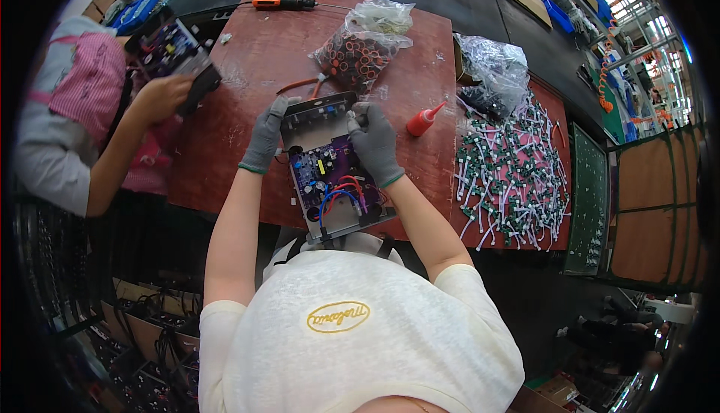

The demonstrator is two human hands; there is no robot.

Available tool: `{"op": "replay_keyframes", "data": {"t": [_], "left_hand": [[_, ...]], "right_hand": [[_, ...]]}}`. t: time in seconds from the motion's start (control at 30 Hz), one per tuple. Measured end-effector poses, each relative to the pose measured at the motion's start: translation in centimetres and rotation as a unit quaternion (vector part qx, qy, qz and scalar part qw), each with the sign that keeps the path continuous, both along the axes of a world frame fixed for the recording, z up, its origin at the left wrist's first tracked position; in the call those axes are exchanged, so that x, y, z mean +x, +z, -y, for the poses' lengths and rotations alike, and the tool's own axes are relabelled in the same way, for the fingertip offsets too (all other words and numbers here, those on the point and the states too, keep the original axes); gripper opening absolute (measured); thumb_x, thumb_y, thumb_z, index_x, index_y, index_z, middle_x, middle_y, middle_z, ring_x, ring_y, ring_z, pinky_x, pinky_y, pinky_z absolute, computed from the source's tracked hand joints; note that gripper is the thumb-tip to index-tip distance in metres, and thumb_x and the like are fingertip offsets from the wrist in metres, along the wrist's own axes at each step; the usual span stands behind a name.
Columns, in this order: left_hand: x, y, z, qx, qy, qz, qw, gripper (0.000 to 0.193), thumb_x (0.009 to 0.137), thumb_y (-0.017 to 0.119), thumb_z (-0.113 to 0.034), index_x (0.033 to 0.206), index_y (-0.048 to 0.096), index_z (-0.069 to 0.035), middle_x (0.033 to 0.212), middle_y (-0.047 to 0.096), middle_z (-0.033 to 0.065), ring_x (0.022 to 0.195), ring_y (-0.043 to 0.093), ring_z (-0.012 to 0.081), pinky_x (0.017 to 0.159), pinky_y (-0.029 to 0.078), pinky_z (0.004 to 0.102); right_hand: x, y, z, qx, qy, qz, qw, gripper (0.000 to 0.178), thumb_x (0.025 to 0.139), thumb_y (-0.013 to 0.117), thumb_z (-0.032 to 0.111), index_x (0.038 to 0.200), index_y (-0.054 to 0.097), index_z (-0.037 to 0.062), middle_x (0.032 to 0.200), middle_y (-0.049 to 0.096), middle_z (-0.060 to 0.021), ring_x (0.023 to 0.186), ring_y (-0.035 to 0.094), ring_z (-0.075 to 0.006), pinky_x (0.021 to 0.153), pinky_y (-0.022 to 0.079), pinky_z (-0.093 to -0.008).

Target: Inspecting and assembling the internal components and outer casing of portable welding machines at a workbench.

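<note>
An open metal case (pixel 339 227) is tilted in front of me near the table's front edge. Inside it lies a purple circuit board (pixel 309 167), with red and blue wires (pixel 339 194) looping over its lower part. A black end panel (pixel 321 106) closes the far end. My left hand (pixel 262 139), in a grey glove, is closed round the case's far left corner. At the opposite corner, my gloved right hand (pixel 374 142) has its fingers curled in against the panel; its fingertips are partly hidden. A red squeeze bottle (pixel 423 121) stands just right of that hand.
Beyond the case sits a plastic bag of orange-and-black rings (pixel 356 57); an electric screwdriver (pixel 283 3) lies farther back. Many small green boards with white leads (pixel 514 169) cover the right side, beside another clear bag (pixel 495 68). At left, a co-worker's hand (pixel 166 97) holds a similar unit (pixel 169 49).
</note>
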State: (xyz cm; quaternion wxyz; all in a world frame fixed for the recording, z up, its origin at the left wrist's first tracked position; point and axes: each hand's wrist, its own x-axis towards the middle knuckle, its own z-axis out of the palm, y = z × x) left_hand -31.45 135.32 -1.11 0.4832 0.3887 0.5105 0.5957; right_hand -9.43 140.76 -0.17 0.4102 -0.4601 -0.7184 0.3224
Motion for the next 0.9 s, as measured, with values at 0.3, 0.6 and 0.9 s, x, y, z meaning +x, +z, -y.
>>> {"op": "replay_keyframes", "data": {"t": [0.3, 0.6, 0.9], "left_hand": [[0.0, -0.2, -0.1, -0.003, 0.019, 0.017, 1.000, 0.045, 0.101, 0.051, -0.038, 0.118, 0.065, 0.001, 0.113, 0.067, 0.0079, 0.100, 0.063, 0.0136, 0.091, 0.049, 0.0277], [0.2, -0.5, -0.1, -0.002, 0.025, 0.035, 0.999, 0.044, 0.101, 0.050, -0.038, 0.118, 0.066, 0.000, 0.110, 0.067, 0.0066, 0.099, 0.062, 0.0122, 0.089, 0.049, 0.0266], [-0.2, -1.0, -0.3, 0.000, 0.015, 0.040, 0.999, 0.044, 0.101, 0.050, -0.038, 0.119, 0.065, 0.000, 0.111, 0.067, 0.0064, 0.100, 0.062, 0.0123, 0.090, 0.049, 0.0267]], "right_hand": [[-0.9, -0.3, -0.3, 0.175, -0.004, 0.077, 0.981, 0.021, 0.083, 0.066, 0.009, 0.102, 0.058, 0.0081, 0.081, 0.068, -0.0144, 0.075, 0.067, -0.0336, 0.065, 0.052, -0.0433], [-1.2, -0.6, -0.4, 0.048, -0.046, 0.107, 0.992, 0.022, 0.087, 0.065, 0.021, 0.102, 0.059, 0.0065, 0.083, 0.066, -0.0139, 0.075, 0.066, -0.0336, 0.067, 0.051, -0.0444], [-0.3, -0.4, -0.2, 0.031, -0.070, 0.198, 0.977, 0.043, 0.086, 0.066, 0.038, 0.109, 0.059, 0.0036, 0.091, 0.065, -0.0133, 0.086, 0.065, -0.0310, 0.078, 0.050, -0.0424]]}}
